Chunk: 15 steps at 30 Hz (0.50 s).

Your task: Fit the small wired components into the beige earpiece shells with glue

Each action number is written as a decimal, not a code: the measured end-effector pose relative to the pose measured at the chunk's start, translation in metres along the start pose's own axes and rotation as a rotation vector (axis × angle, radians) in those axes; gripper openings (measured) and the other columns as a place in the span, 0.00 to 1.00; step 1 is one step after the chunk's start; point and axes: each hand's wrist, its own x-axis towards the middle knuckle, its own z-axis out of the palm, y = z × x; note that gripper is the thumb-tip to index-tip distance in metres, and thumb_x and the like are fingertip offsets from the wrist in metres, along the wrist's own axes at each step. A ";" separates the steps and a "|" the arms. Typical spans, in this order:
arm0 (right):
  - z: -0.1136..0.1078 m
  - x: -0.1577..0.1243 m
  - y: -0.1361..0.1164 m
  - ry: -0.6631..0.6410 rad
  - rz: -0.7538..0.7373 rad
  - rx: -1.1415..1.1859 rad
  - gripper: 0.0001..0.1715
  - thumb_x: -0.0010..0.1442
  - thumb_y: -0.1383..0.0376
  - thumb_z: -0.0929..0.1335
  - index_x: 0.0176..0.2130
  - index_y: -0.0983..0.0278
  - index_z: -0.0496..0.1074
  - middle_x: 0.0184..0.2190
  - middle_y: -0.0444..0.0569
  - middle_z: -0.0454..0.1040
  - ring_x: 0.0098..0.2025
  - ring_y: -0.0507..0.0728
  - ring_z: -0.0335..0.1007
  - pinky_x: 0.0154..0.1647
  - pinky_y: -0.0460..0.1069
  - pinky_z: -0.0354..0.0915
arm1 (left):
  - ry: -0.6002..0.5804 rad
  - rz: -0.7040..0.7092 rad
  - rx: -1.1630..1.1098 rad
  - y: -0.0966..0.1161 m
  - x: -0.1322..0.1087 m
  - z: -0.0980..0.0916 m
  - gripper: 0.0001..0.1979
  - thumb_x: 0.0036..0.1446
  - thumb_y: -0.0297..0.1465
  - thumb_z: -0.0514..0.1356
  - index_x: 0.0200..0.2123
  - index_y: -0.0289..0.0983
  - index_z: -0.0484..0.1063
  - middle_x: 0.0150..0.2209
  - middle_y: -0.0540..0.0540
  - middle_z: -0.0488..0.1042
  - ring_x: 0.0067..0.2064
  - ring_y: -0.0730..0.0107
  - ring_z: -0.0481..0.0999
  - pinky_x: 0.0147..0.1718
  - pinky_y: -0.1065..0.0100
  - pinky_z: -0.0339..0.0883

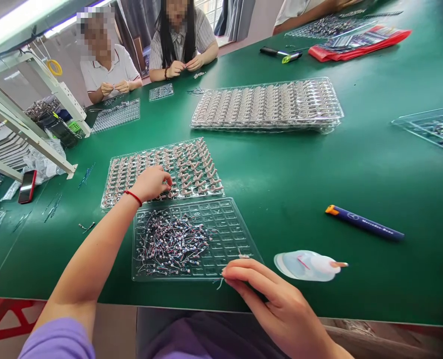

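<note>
My left hand (152,183), a red cord round its wrist, is closed with curled fingers low over a clear tray (107,199) of beige earbud shells (191,172). What its fingertips hold, if anything, is hidden. Nearer to me, a second clear tray (239,224) carries a heap of small wired components (172,242) on its left half. By that tray's front right corner my right hand (269,294) has thumb and forefinger together. A thin pale wire (220,284) sticks out below these fingertips. One small pale piece (243,256) shows just behind the forefinger.
A squeeze bottle (305,265) lies right of my right hand, with a blue pen-like tool (365,223) beyond. Stacked shell trays (266,104) stand farther back. A shelf frame (53,144) and phone (27,187) are at left. Co-workers (182,45) sit across the green table.
</note>
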 end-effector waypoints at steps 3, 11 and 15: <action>0.003 -0.001 0.002 0.006 -0.002 0.004 0.08 0.65 0.70 0.64 0.37 0.61 0.72 0.33 0.47 0.76 0.34 0.52 0.76 0.36 0.43 0.73 | 0.003 0.062 0.053 0.004 0.003 0.000 0.07 0.56 0.26 0.60 0.31 0.39 0.79 0.34 0.44 0.71 0.41 0.60 0.70 0.40 0.62 0.60; 0.008 -0.007 0.008 0.020 0.000 0.014 0.08 0.64 0.71 0.64 0.38 0.61 0.72 0.33 0.49 0.76 0.34 0.52 0.76 0.36 0.44 0.73 | 0.006 0.074 0.119 -0.002 -0.030 -0.024 0.09 0.60 0.26 0.55 0.35 0.39 0.76 0.39 0.43 0.71 0.44 0.60 0.69 0.43 0.61 0.57; 0.007 -0.009 0.010 0.024 -0.004 0.037 0.08 0.63 0.72 0.64 0.38 0.61 0.71 0.34 0.48 0.76 0.35 0.52 0.75 0.37 0.43 0.73 | -0.147 0.055 0.090 -0.024 -0.088 -0.037 0.10 0.55 0.23 0.58 0.25 0.40 0.76 0.31 0.49 0.74 0.34 0.68 0.72 0.35 0.67 0.58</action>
